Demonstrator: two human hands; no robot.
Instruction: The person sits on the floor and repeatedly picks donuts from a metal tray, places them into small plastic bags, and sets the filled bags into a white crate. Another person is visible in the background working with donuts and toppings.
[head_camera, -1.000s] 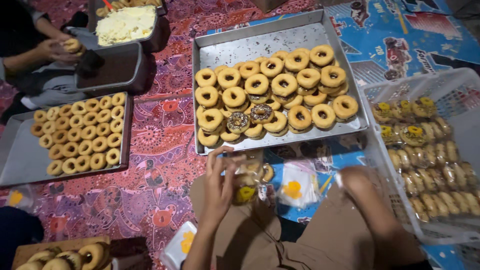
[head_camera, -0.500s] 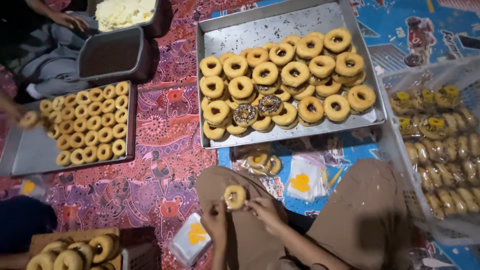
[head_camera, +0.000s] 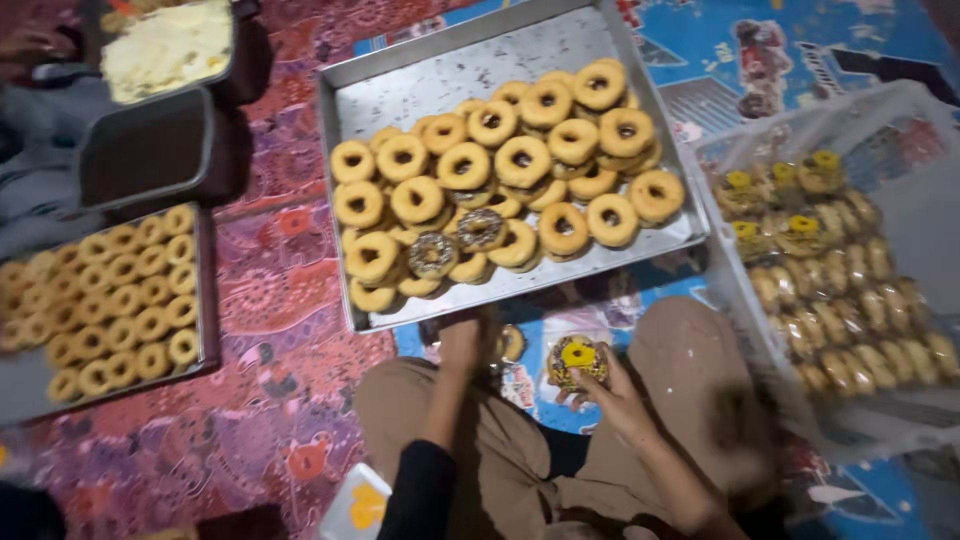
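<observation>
My right hand (head_camera: 612, 392) holds a donut in clear wrap with a yellow round label (head_camera: 578, 360), just above my right knee. My left hand (head_camera: 462, 345) reaches down to the floor by the front edge of a large metal tray (head_camera: 340, 200). It is next to a loose donut (head_camera: 512, 342), and its fingers are hidden from me. The tray carries a heap of plain ring donuts (head_camera: 522, 160) and two chocolate-sprinkled ones (head_camera: 432, 255).
A white crate (head_camera: 720, 235) on the right holds several wrapped donuts (head_camera: 850, 285). At left sit a tray of smaller donuts (head_camera: 120, 300), a dark pan (head_camera: 145, 150) and a pan of pale filling (head_camera: 165, 45). A white packet (head_camera: 355, 505) lies by my left leg.
Both hands were together on one donut over my lap. Now the left hand has gone forward to the floor by the tray, and the right holds a wrapped, labelled donut.
</observation>
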